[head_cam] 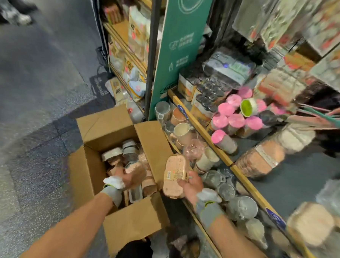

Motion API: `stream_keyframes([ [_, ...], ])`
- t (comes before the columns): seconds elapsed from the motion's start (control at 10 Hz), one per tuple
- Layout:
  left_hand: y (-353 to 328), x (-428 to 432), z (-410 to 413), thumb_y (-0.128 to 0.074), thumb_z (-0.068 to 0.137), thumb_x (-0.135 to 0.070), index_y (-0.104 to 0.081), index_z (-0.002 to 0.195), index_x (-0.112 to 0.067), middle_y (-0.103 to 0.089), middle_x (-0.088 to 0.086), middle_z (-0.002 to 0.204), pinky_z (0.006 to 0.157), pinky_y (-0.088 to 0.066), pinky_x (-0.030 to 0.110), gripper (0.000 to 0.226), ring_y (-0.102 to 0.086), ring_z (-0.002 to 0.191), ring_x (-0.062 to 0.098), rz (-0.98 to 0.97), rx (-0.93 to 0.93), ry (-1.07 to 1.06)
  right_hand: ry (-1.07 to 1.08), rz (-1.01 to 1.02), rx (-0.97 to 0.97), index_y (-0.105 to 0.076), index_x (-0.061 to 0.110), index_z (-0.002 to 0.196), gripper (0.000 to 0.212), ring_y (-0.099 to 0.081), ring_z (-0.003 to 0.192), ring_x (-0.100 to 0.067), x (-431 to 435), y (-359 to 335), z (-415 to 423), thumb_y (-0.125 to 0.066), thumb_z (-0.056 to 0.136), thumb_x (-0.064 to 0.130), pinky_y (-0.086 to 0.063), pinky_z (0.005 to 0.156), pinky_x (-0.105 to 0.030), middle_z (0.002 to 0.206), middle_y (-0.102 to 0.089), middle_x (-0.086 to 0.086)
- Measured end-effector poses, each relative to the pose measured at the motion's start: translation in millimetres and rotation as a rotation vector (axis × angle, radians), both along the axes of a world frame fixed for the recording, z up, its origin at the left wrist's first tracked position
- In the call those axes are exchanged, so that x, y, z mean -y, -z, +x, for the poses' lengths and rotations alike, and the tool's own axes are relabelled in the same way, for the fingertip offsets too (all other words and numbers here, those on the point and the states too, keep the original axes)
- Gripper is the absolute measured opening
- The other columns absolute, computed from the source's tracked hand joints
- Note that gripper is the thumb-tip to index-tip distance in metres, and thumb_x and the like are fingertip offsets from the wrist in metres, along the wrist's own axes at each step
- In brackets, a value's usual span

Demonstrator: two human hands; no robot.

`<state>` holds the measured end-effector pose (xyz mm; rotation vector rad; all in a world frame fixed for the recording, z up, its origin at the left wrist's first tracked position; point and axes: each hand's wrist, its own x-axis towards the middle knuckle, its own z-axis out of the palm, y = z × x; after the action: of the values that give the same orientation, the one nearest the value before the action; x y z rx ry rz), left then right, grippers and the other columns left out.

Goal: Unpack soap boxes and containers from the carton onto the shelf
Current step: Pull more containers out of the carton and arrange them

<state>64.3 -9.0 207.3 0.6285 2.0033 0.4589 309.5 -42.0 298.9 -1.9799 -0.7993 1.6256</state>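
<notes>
one rounded pink soap box (175, 176): right hand (189, 186) grips | cardboard carton (154, 145): left hand (126, 178) grips container (138, 172)

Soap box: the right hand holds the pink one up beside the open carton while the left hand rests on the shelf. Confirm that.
Wrong on the left hand: it is not on the shelf but reaches down into the carton, as the head view shows. The right hand does hold the pink soap box up beside the open carton.

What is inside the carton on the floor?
The carton holds pink and white soap boxes in a loose pile; the left hand reaches among them. What lies under the pile is covered.
</notes>
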Motion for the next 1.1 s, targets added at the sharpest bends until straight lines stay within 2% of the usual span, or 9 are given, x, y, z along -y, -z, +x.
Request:
stream_keyframes([
  [0.1,-28,-3,25,-0.049,0.09,-0.001,-0.049,0.107,0.002,-0.057,0.037,0.101,0.064,-0.055,0.045,0.017,-0.057,0.069,0.031,0.011,0.126,0.056,-0.026,0.036,0.028,-0.052,0.008,0.121,0.035,-0.057,0.115,-0.025,14,-28,24,-0.06,0.087,0.006,-0.047,0.085,-0.027,0.12,-0.06,-0.005],
  [0.2,-82,7,64,-0.051,0.091,-0.009,-0.051,0.101,-0.009,-0.057,0.023,0.092,0.072,-0.053,0.049,0.01,-0.056,0.074,0.03,0.042,0.11,0.127,0.002,0.056,0.083,-0.052,0.006,0.123,0.036,-0.057,0.114,-0.025,30,-58,52,-0.06,0.088,0.006,-0.043,0.077,-0.021,0.119,-0.06,-0.006],
  [0.4,-155,16,139,-0.043,0.1,-0.021,-0.05,0.102,-0.008,-0.048,0.004,0.071,0.036,-0.042,0.014,0.015,-0.054,0.037,0.006,0.111,0.228,0.084,0.118,0.093,0.1,-0.052,0.01,0.114,0.035,-0.06,0.107,-0.029,50,-84,107,-0.066,0.082,0.007,-0.049,0.092,-0.039,0.115,-0.062,-0.01],
  [0.5,-169,20,162,-0.038,0.101,-0.021,-0.05,0.107,-0.006,-0.047,0.003,0.07,0.042,-0.042,0.018,0.02,-0.049,0.054,0.015,0.08,0.222,0.209,0.161,0.119,0.13,-0.056,0.008,0.108,0.033,-0.061,0.105,-0.031,53,-79,126,-0.069,0.078,0.004,-0.051,0.091,-0.04,0.112,-0.064,-0.014],
  [0.6,-192,28,193,-0.038,0.101,-0.02,-0.044,0.098,-0.009,-0.047,0.008,0.071,0.04,-0.039,0.019,0.013,-0.046,0.057,0.018,0.111,0.187,0.282,0.242,0.167,0.098,-0.056,0.001,0.112,0.037,-0.06,0.103,-0.03,65,-100,147,-0.068,0.078,-0.002,-0.048,0.085,-0.035,0.113,-0.063,-0.017],
  [0.8,-223,31,239,-0.045,0.094,-0.003,-0.048,0.074,-0.015,-0.052,0.007,0.072,0.056,-0.043,0.027,0.024,-0.052,0.077,0.025,0.176,0.216,0.378,0.369,0.221,0.044,-0.055,-0.003,0.113,0.033,-0.06,0.093,-0.026,89,-139,190,-0.063,0.081,-0.007,-0.051,0.076,-0.028,0.099,-0.062,-0.012],
  [0.9,-240,28,270,-0.046,0.092,0.002,-0.048,0.07,-0.012,-0.055,0.008,0.071,0.056,-0.053,0.027,0.026,-0.055,0.065,0.024,0.241,0.25,0.402,0.362,0.242,0.05,-0.058,0.005,0.104,0.022,-0.061,0.103,-0.031,101,-154,220,-0.063,0.083,-0.001,-0.048,0.094,-0.044,0.106,-0.063,-0.017],
  [1.0,-263,28,291,-0.035,0.096,0.005,-0.048,0.07,-0.012,-0.053,0.009,0.072,0.047,-0.05,0.02,0.034,-0.05,0.062,0.021,0.288,0.262,0.46,0.45,0.268,0.041,-0.054,0.002,0.11,0.028,-0.06,0.099,-0.03,104,-160,239,-0.063,0.083,-0.002,-0.048,0.093,-0.045,0.101,-0.061,-0.016],
  [1.1,-267,26,308,-0.04,0.095,0.002,-0.055,0.078,-0.015,-0.054,0.012,0.077,0.04,-0.044,0.016,0.029,-0.048,0.058,0.018,0.299,0.265,0.522,0.543,0.279,0.008,-0.052,0.008,0.094,0.021,-0.059,0.103,-0.035,110,-167,257,-0.063,0.083,-0.006,-0.046,0.093,-0.055,0.103,-0.062,-0.018],
])
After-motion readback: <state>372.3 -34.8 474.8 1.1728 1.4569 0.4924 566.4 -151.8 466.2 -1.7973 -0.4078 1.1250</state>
